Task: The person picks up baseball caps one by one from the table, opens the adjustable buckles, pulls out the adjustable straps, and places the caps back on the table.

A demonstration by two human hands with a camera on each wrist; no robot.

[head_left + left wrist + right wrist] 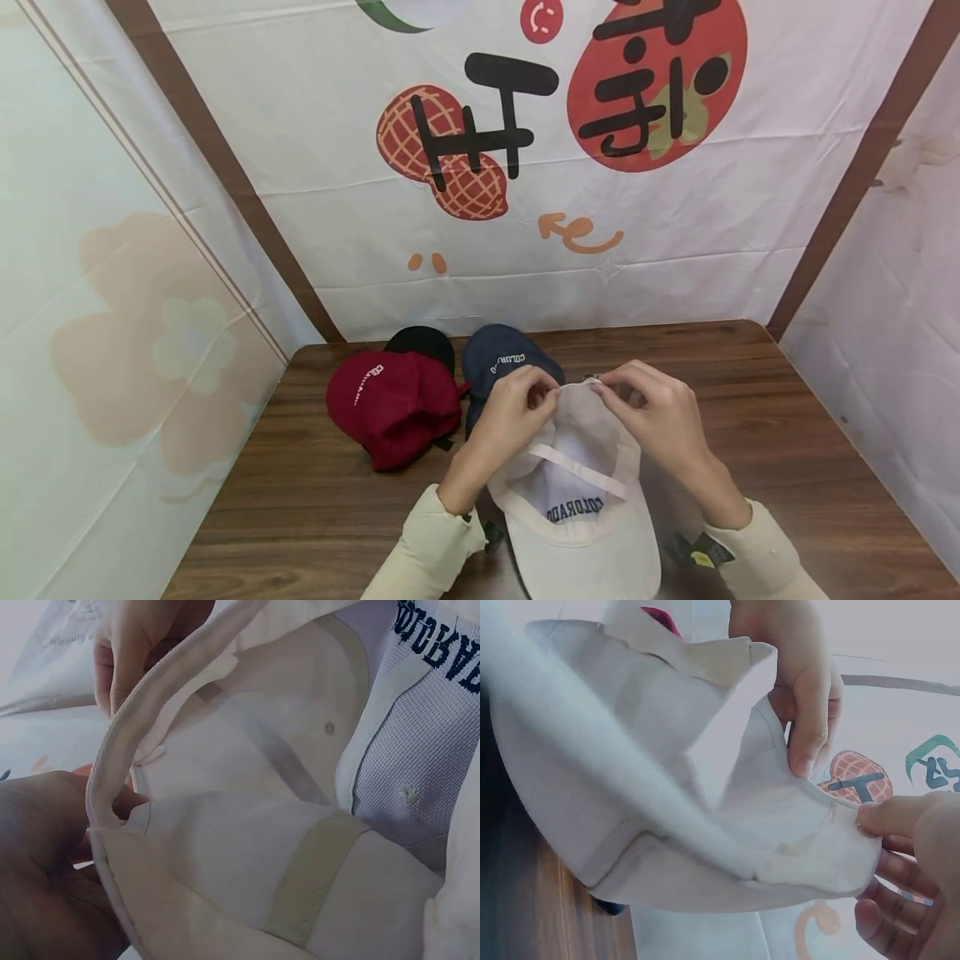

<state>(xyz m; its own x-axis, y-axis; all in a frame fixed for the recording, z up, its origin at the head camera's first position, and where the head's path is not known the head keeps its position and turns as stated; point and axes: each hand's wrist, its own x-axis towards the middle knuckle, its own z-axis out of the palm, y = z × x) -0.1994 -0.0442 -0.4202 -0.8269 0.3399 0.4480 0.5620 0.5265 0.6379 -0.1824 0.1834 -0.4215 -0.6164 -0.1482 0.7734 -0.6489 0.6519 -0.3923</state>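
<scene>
A white baseball cap [592, 558] is held over the table with its hollow facing me and its brim toward the front edge. Dark COLORADO lettering shows in reverse inside the crown, and a narrow white band [577, 471] crosses the opening. My left hand [510, 417] pinches the cap's far edge between thumb and fingers. A short way to the right, my right hand [663, 421] pinches the same edge. In the right wrist view the right thumb lies on the cap's fabric [810, 851], fingers behind it. The left wrist view shows the cap's mesh lining [412, 757].
At the back left of the wooden table [750, 375] lie a dark red cap [397, 404], a black cap [423, 343] partly behind it and a navy cap [498, 350], partly hidden by my left hand. A printed cloth [360, 275] hangs behind the table.
</scene>
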